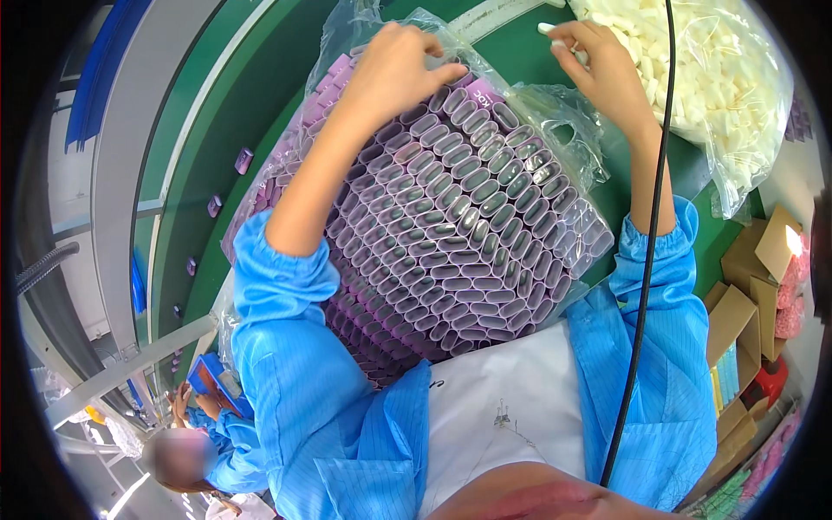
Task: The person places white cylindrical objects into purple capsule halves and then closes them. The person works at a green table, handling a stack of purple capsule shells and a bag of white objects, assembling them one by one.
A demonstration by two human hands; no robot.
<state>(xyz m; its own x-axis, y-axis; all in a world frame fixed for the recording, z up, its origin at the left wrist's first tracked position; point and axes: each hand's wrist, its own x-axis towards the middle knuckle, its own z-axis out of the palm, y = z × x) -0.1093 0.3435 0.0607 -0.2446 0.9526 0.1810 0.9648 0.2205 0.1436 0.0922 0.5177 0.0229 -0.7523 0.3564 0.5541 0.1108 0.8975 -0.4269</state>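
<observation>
A tightly packed block of purple oval tubes (468, 217), their open ends facing up, lies in front of me in clear plastic. My left hand (394, 69) is over the block's far edge, thumb and fingers apart, its thumb tip close to the tubes there. Farther right, my right hand (602, 69) pinches a small cream-white piece (545, 29) at its fingertips, above the green surface. A clear bag of similar cream-white pieces (719, 78) lies just right of that hand. The far fingers of my left hand are partly hidden.
A black cable (652, 234) hangs down past my right arm. Several single purple tubes (243, 160) stand along the green belt (204, 173) at left. Cardboard boxes (737, 321) are at right. A co-worker in a blue sleeve (238, 451) is at lower left.
</observation>
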